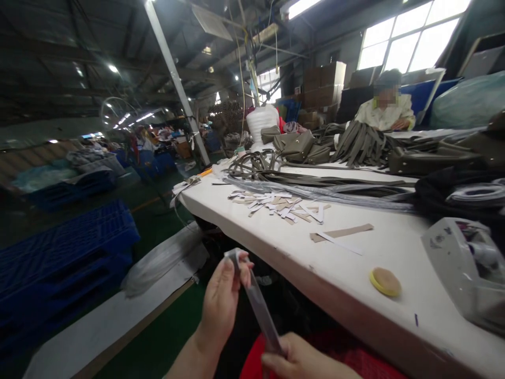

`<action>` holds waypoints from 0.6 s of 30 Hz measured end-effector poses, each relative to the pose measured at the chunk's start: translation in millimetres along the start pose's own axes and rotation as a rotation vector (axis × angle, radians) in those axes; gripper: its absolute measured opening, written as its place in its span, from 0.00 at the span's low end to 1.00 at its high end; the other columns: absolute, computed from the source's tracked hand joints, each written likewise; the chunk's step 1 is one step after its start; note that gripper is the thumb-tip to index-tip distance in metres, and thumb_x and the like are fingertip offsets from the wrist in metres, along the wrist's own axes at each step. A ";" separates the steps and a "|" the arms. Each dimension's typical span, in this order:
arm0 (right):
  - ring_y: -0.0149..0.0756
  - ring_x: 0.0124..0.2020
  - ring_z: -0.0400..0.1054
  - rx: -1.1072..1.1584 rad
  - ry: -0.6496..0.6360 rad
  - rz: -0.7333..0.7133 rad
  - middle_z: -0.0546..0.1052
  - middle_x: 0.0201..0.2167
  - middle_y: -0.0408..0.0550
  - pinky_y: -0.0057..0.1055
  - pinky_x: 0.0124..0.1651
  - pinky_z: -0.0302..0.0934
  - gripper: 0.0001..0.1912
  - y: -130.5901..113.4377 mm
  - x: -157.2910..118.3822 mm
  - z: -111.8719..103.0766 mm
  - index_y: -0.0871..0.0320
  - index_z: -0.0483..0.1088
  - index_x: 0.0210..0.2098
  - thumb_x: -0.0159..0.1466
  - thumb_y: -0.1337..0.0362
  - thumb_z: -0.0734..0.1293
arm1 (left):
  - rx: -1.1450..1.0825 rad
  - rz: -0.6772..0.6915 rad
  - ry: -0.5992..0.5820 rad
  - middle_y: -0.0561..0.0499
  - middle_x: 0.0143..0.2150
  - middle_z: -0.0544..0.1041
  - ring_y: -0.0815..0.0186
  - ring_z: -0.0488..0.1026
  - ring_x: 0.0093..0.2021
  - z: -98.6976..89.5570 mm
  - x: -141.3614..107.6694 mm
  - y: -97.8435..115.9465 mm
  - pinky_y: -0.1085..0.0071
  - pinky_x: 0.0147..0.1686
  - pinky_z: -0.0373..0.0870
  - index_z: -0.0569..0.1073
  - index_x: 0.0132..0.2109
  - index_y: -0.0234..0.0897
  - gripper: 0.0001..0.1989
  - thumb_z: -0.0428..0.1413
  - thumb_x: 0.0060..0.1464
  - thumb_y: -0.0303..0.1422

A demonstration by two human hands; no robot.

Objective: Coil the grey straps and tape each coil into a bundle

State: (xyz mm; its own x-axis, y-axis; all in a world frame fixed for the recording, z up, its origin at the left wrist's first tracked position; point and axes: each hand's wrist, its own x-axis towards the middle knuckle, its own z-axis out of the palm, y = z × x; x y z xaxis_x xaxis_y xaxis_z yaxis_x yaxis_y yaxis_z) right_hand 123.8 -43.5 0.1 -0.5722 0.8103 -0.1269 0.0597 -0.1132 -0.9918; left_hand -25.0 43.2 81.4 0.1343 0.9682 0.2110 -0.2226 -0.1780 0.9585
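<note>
A long, flat grey strap [260,310] runs slantwise between my two hands in front of the table edge. My left hand [223,295] pinches its upper end, where the strap bends over at the fingertips. Lower down, my right hand [295,355] is closed around the strap near the bottom of the view. Whatever lies inside the right fist is hidden. Beyond my hands, cut strips of white and tan paper [282,205] lie in a loose pile on the white table [252,226]. A longer tan strip [343,231] rests nearer to me.
A round yellow-rimmed disc [385,281] and a clear plastic container [460,268] stand on the right. Dark straps [363,150] and bags [298,145] cover the table's far side, where a person [389,108] sits. Blue pallets [67,247] are on the floor at left.
</note>
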 end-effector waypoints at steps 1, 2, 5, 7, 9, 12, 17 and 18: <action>0.24 0.22 0.51 0.066 -0.080 0.012 0.58 0.19 0.37 0.22 0.23 0.46 0.23 -5.2 -6.0 1.4 0.59 0.63 0.22 0.61 0.47 0.65 | 0.189 0.177 0.039 0.52 0.29 0.71 0.66 0.71 0.34 -8.9 6.5 -5.7 0.64 0.51 0.65 0.73 0.49 0.34 0.18 0.49 0.63 0.43; 0.23 0.21 0.50 0.121 -0.109 0.007 0.57 0.19 0.37 0.21 0.23 0.45 0.24 -12.0 -12.7 -0.9 0.59 0.63 0.22 0.60 0.45 0.66 | 0.384 0.321 0.028 0.50 0.32 0.73 0.63 0.72 0.38 -17.4 10.9 -13.6 0.63 0.51 0.65 0.72 0.50 0.34 0.19 0.48 0.63 0.43; 0.23 0.17 0.49 0.158 0.122 -0.094 0.57 0.16 0.37 0.22 0.21 0.45 0.29 -34.7 -28.4 -31.4 0.60 0.67 0.23 0.62 0.39 0.60 | 0.813 0.543 -0.256 0.42 0.38 0.76 0.57 0.72 0.41 -31.1 7.7 -38.9 0.60 0.46 0.66 0.73 0.48 0.33 0.21 0.47 0.62 0.45; 0.24 0.14 0.47 0.028 0.371 -0.111 0.55 0.12 0.36 0.25 0.20 0.47 0.31 -45.5 -30.6 -63.3 0.60 0.68 0.22 0.65 0.40 0.54 | 0.927 0.512 -0.410 0.43 0.33 0.75 0.58 0.72 0.36 -25.9 -5.3 -48.9 0.62 0.40 0.67 0.75 0.40 0.34 0.21 0.44 0.63 0.44; 0.30 0.19 0.58 -0.278 0.659 -0.056 0.65 0.15 0.42 0.28 0.25 0.56 0.24 -50.8 -27.8 -89.7 0.59 0.70 0.24 0.63 0.46 0.59 | 0.893 0.298 -0.466 0.46 0.26 0.72 0.63 0.69 0.29 -12.3 -19.3 -50.9 0.67 0.33 0.64 0.73 0.31 0.35 0.23 0.41 0.65 0.44; 0.45 0.48 0.67 -0.662 0.860 -0.157 0.74 0.45 0.53 0.39 0.52 0.61 0.18 -51.1 -21.4 -96.9 0.57 0.71 0.46 0.56 0.60 0.67 | 0.509 -0.206 -0.453 0.55 0.15 0.63 0.71 0.59 0.17 10.2 -30.6 -42.6 0.73 0.23 0.58 0.70 0.29 0.35 0.28 0.40 0.63 0.51; 0.39 0.45 0.68 -0.444 0.428 -0.211 0.75 0.45 0.49 0.34 0.50 0.62 0.14 -33.0 -4.4 -48.5 0.55 0.69 0.49 0.64 0.64 0.60 | -0.182 -0.583 -0.396 0.61 0.10 0.54 0.73 0.57 0.14 31.7 -25.4 -6.9 0.74 0.23 0.61 0.73 0.30 0.31 0.31 0.47 0.57 0.57; 0.37 0.38 0.68 -0.355 0.365 -0.167 0.75 0.38 0.48 0.31 0.43 0.63 0.13 -27.2 -0.3 -38.3 0.57 0.70 0.44 0.67 0.60 0.57 | -0.245 -0.581 -0.353 0.61 0.11 0.54 0.72 0.59 0.15 33.1 -21.8 1.2 0.74 0.24 0.63 0.74 0.31 0.30 0.30 0.48 0.58 0.55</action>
State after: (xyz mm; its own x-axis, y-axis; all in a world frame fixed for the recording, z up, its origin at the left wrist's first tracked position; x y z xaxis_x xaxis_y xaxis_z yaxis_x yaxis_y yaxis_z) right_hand 153.6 -18.6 26.4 -0.2793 0.9551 0.0984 0.3011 0.1845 -0.9356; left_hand 3.8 16.1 84.3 0.5915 0.7726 -0.2309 -0.2248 0.4330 0.8729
